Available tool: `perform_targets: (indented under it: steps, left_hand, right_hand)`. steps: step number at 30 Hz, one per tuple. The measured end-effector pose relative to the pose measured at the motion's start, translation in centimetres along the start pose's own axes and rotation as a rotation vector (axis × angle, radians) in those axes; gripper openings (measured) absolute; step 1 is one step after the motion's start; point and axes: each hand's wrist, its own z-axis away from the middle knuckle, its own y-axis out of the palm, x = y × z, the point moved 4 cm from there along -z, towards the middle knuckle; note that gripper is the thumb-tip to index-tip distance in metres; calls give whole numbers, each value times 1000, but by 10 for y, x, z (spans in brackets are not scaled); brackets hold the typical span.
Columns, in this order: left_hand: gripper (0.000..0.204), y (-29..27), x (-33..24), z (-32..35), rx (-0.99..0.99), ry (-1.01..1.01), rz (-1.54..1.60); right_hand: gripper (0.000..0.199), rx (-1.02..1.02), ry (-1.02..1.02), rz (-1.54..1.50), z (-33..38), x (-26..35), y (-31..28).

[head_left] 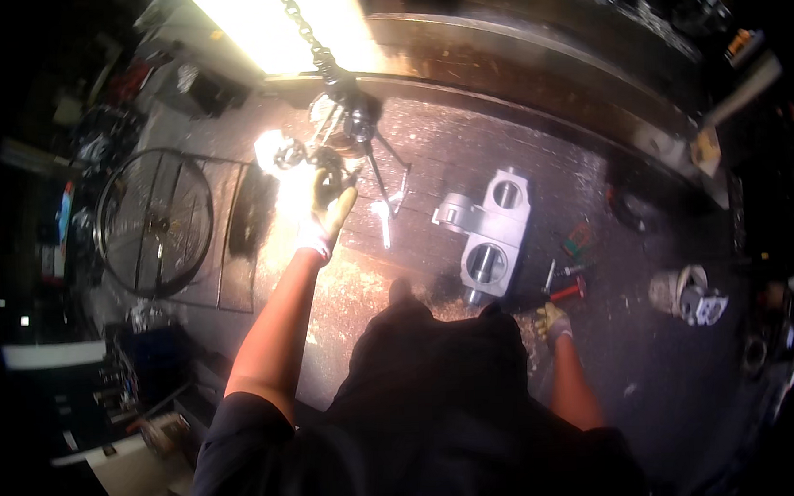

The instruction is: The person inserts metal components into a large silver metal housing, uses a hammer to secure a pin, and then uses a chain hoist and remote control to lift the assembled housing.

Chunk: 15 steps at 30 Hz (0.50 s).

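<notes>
My left hand (325, 217), in a pale work glove, is raised beside a dark metal part (332, 173) under a hanging chain (308, 30). Its thumb stands out and the fingers curl toward that part, though strong glare hides some of them. Dark sling legs with a shiny metal hook (385, 222) hang just to the right. On the floor ahead lies a grey machined casting (502, 226) with two round bores and bright cylinders inside. Low on the right, my gloved right hand (553, 322) has loosely bent fingers, apart and with nothing visible in them, near a red tool (569, 289).
Left stands a large spoked wheel or ring (154, 225) beside a thin metal frame (234, 237). A light-coloured bucket-like container (678, 293) is at right. A long steel beam (531, 60) runs across the back. Dazzling light comes from the upper left.
</notes>
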Motion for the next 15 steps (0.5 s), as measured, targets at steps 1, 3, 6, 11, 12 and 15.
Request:
perform_targets:
  steps: [1,3,6,11,12,15]
  left_hand:
    - [88,12,-18,-19,49,17,-22]
    - [101,35,-17,-39,181,-17,-98]
    - [103,79,-25,-84,199,112,-17]
    - [107,167,-35,-115,498,-63,133]
    - [108,166,-37,-122,482,-55,80]
    - [96,205,-30,-145,480,24,226]
  right_hand:
    - [56,-24,-23,-69,15,3,8]
    - [49,-35,32,-130,56,-32,56]
    - [38,-94,53,-213,106,-50,81]
    - [42,-126,-117,154,141,-174,89]
    - [42,-166,104,-173,161,-177,116]
    - [40,-235,416,-546,203,-230,142]
